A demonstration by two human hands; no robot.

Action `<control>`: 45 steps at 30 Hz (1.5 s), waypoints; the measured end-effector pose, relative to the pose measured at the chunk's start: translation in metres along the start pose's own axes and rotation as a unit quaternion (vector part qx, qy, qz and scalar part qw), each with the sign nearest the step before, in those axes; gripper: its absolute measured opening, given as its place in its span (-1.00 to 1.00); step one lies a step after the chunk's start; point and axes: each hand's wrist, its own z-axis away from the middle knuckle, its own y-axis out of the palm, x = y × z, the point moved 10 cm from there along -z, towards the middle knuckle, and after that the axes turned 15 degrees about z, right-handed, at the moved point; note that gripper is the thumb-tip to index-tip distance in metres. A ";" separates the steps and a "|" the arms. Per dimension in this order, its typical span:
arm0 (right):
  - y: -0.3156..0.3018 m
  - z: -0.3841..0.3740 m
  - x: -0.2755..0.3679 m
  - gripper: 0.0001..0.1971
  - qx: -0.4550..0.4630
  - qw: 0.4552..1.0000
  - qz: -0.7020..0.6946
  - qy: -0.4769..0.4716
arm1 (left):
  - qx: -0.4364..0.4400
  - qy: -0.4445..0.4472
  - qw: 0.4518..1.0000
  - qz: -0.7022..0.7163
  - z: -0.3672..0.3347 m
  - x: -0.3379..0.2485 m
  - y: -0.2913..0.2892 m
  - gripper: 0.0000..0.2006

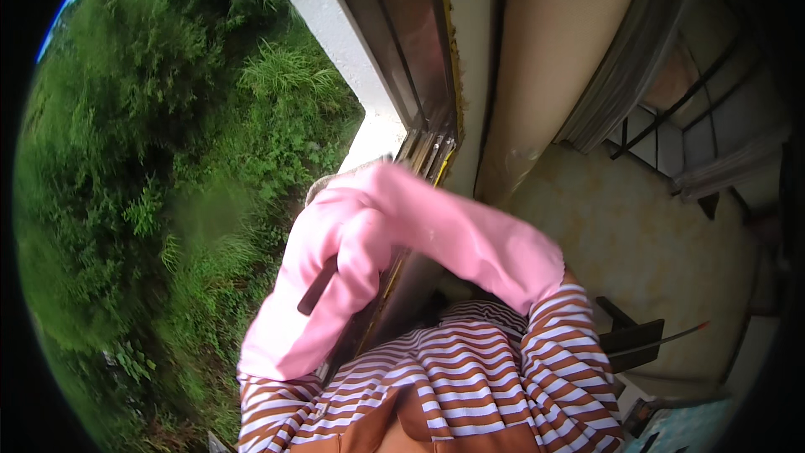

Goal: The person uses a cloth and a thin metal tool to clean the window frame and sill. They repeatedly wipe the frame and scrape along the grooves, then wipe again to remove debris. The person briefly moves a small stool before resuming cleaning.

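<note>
Both my hands wear long pink rubber gloves and meet over the window's sill. My left hand [335, 243] is curled closed, and a dark, flat strip like a handle [318, 287] sticks out below its fingers. My right hand [366, 189] reaches across from the right and lies against the left one, fingers bent. What it grips is hidden by the gloves. A small dark tip [386, 158] shows just beyond the right hand. Right past the hands run the metal window tracks [426, 151], with the white outer sill [375, 136] beside them.
Outside on the left, dense green bushes [168, 159] fall away below the sill. A sliding window pane [394, 25] stands ahead. To the right are a beige wall [562, 42], a grey curtain [620, 67], a tan floor [579, 201] and a dark piece of furniture [633, 344].
</note>
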 end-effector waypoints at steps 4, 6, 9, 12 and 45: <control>-0.012 -0.021 -0.049 -0.64 0.001 0.999 -0.007 0.049 | -0.088 -0.046 0.992 0.082 0.010 0.047 -0.019 -0.72; -0.008 -0.009 -0.028 -0.64 -0.003 0.999 -0.006 0.034 | -0.113 -0.119 0.984 0.068 0.012 0.033 -0.017 -0.73; -0.005 0.008 0.000 -0.64 -0.003 1.000 -0.012 0.007 | -0.134 -0.119 0.981 0.070 0.011 0.007 0.002 -0.72; -0.012 -0.019 -0.044 -0.64 0.004 0.999 -0.022 0.043 | -0.087 0.017 0.995 0.040 0.012 0.033 -0.016 -0.68; 0.008 -0.014 -0.088 -0.64 0.065 0.855 -0.428 0.285 | -0.045 -0.323 0.919 -0.222 0.057 0.062 -0.072 0.19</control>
